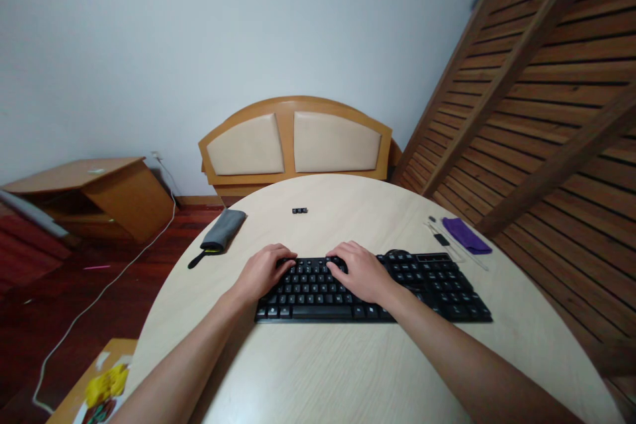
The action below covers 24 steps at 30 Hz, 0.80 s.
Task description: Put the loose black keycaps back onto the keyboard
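Note:
A black keyboard [322, 311] lies flat on the pale round table [278, 371], its long side towards me. My left hand [265, 268] grips its far left part, thumb over the top row and fingers curled at the far edge. My right hand [360, 270] grips the far edge right of the middle in the same way, thumb on the keys. The fingertips of both hands are partly hidden. Beyond the keyboard, several small black keycaps [299, 211] sit in a short row.
A grey pouch [223, 232] with a black loop lies at the table's left. On the right are a purple cloth [466, 236] and a small black piece [441, 239] beside a thin white cable. A padded headboard [288, 146] stands behind; wooden slats [536, 112] lean at right.

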Available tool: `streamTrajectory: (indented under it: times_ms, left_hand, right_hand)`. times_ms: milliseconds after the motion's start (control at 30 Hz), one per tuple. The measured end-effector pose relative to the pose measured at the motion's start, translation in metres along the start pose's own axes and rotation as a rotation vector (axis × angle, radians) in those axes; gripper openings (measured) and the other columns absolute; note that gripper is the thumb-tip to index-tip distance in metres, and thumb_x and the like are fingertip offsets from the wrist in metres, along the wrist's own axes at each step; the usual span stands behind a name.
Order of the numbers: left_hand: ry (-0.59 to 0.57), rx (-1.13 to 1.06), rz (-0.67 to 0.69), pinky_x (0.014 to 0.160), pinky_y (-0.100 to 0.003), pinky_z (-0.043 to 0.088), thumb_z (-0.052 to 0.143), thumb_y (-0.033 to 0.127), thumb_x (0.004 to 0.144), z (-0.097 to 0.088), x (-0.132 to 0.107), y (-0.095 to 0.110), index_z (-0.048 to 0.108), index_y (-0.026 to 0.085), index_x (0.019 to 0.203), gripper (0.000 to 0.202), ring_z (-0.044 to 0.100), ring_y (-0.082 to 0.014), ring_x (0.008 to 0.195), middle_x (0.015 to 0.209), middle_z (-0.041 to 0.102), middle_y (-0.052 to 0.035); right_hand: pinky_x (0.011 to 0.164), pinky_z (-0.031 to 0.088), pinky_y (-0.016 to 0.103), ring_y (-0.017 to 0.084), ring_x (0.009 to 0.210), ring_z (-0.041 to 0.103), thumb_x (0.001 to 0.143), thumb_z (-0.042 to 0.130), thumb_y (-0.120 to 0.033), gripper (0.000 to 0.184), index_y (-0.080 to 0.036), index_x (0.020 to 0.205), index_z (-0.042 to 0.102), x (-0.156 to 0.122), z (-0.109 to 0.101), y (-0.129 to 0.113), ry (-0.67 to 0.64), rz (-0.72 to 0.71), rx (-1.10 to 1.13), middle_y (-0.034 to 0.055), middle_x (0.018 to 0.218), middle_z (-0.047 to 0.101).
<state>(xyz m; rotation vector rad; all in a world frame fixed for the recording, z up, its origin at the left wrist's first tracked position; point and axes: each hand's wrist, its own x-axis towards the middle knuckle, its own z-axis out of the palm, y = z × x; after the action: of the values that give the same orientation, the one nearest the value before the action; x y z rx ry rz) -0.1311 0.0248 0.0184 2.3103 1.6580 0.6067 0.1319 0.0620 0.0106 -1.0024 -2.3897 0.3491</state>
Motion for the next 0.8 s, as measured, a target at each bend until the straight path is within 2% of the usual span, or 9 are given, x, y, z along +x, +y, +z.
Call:
streamTrajectory:
  times_ms: [200, 467, 800]
  left_hand:
    - [-0.019, 0.001, -0.011, 0.092, -0.031, 0.051, 0.048, 0.037, 0.098, -0.003, 0.0, 0.004, 0.074, 0.026, 0.105, 0.029, 0.064, -0.021, 0.102, 0.113, 0.069, -0.0049]
    - [-0.008, 0.034, -0.058, 0.087, -0.029, 0.05, 0.053, 0.034, 0.096, -0.003, 0.001, 0.009, 0.073, 0.025, 0.1, 0.022, 0.064, -0.0219, 0.101, 0.108, 0.07, -0.0044]
    - [-0.023, -0.114, -0.093, 0.091, -0.031, 0.05, 0.058, 0.03, 0.091, 0.003, 0.007, -0.004, 0.073, 0.021, 0.097, 0.018, 0.066, -0.0212, 0.1, 0.105, 0.072, -0.0062]
  right_hand:
    - [0.092, 0.046, 0.037, 0.021, 0.101, 0.059, 0.095, 0.054, -0.03, 0.019, -0.021, 0.103, 0.069, 0.0, 0.0, 0.0, 0.001, -0.005, 0.0, 0.0058, 0.102, 0.07]
    - [0.092, 0.046, 0.037, 0.022, 0.1, 0.059, 0.095, 0.054, -0.03, 0.019, -0.021, 0.102, 0.069, 0.0, 0.0, 0.0, 0.003, 0.003, 0.0, 0.0058, 0.101, 0.069]
    - [0.092, 0.045, 0.036, 0.021, 0.1, 0.058, 0.095, 0.054, -0.03, 0.019, -0.02, 0.103, 0.068, 0.0, 0.0, 0.0, 0.002, 0.006, -0.004, 0.0051, 0.102, 0.069]
